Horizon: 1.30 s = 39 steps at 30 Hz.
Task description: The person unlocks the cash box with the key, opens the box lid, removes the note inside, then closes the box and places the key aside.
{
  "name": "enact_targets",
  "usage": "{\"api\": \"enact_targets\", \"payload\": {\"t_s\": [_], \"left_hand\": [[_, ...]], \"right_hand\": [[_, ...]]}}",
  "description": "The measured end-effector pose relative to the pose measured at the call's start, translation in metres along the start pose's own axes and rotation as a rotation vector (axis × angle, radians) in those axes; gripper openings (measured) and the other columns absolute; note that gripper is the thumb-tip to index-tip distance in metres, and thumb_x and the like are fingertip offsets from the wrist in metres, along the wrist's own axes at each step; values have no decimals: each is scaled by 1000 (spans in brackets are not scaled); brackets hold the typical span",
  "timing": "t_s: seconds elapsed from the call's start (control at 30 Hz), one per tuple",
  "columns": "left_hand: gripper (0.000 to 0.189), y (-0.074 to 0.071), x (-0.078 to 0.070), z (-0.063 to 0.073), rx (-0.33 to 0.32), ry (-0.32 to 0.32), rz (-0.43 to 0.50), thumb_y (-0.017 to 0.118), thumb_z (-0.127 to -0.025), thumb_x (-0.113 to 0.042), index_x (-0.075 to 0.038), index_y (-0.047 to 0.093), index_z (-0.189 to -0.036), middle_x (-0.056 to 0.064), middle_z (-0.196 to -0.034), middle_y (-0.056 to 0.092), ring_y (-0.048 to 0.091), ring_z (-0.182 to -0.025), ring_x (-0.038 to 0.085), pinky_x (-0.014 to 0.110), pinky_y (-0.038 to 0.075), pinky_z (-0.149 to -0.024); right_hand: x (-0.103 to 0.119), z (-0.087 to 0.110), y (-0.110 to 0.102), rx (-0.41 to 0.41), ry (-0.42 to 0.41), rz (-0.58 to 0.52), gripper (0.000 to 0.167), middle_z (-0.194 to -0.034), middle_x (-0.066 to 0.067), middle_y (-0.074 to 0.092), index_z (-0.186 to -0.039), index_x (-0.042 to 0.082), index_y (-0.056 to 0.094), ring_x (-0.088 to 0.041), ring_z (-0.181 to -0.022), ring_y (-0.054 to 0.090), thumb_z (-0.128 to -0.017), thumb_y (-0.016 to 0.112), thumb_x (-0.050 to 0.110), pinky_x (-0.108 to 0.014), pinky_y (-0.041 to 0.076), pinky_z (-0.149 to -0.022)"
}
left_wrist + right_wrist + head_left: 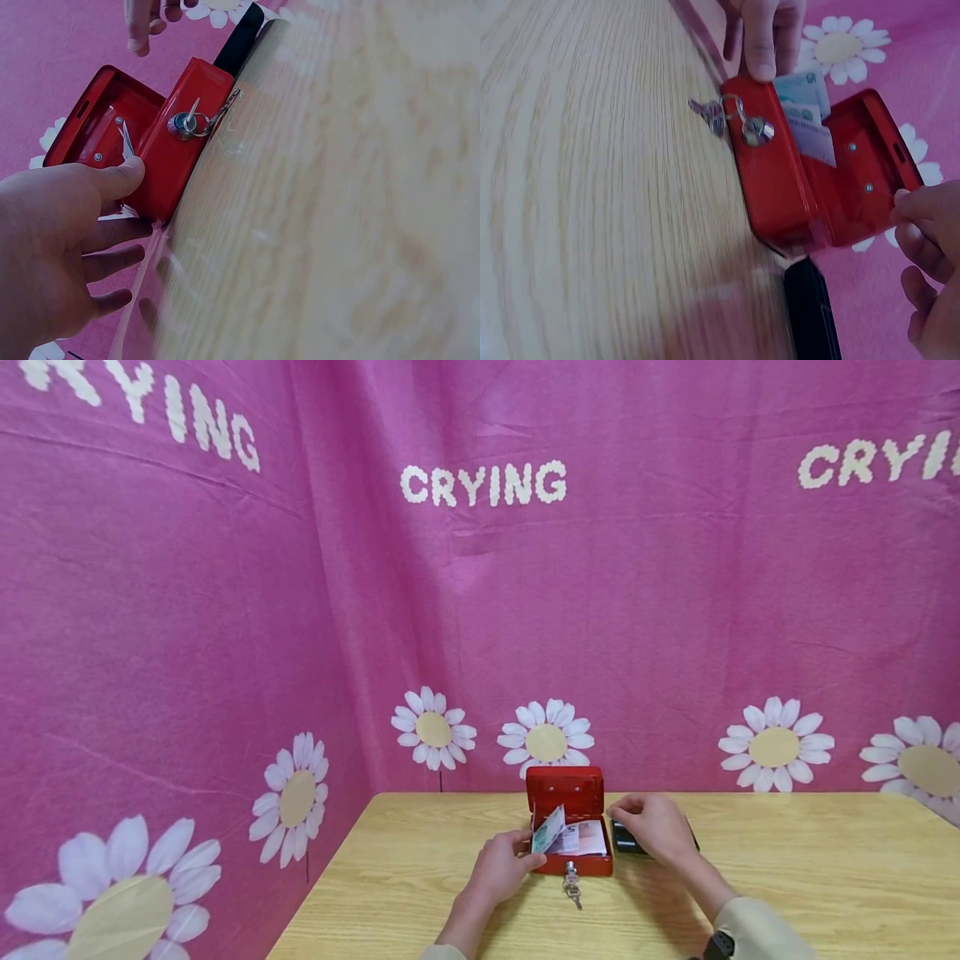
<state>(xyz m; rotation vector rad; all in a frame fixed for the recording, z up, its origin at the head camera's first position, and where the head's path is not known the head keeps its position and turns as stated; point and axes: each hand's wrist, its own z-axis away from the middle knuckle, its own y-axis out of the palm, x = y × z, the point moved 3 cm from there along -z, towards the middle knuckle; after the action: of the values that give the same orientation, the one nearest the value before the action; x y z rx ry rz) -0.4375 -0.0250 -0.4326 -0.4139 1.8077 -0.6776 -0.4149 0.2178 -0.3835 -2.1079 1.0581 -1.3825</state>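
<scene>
A small red cash box (576,864) stands on the table with its lid (565,789) up. Banknotes (567,837) lie inside, one of them tilted up at the left end. From the front lock (182,126) hangs a ring of keys (573,892). My left hand (501,864) holds the box's front left corner, thumb (124,178) at the front edge and fingers by the left side. Fingers loosely bent, my right hand (658,828) hovers beside the lid's right edge with nothing visible in it. Beneath that hand lies a black wallet-like item (810,307), partly hidden.
The wooden table (420,835) ends at a pink cloth backdrop (637,610) printed with white flowers and lettering. A dark band (720,943) sits on the right wrist by the sleeve.
</scene>
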Motion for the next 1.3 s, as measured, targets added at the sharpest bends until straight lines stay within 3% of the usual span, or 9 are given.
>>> {"api": "enact_targets", "payload": {"t_s": [0.3,0.87,1.3], "left_hand": [[48,0,0,-1,8,-30,9,76,-88,-20,-2,63,-131,8,-118,71,64,-107,21,46,52,-93],[47,0,1,0,8,9,11,76,-88,-20,-2,64,-130,8,-115,73,66,-105,22,43,53,-90],[46,-1,1,0,10,6,13,76,-88,-21,-2,64,-129,8,-113,73,66,-101,20,42,53,-87]], "right_hand": [[15,0,14,50,13,-51,15,-91,-3,76,-92,12,79,-13,-76,58,-89,70,24,-30,45,-67],[41,7,36,100,28,-24,20,-80,2,72,-87,12,79,-12,-71,53,-88,73,31,-32,42,-63],[45,13,53,99,65,9,18,-74,6,71,-84,16,80,-10,-66,53,-86,73,33,-31,39,-62]]}}
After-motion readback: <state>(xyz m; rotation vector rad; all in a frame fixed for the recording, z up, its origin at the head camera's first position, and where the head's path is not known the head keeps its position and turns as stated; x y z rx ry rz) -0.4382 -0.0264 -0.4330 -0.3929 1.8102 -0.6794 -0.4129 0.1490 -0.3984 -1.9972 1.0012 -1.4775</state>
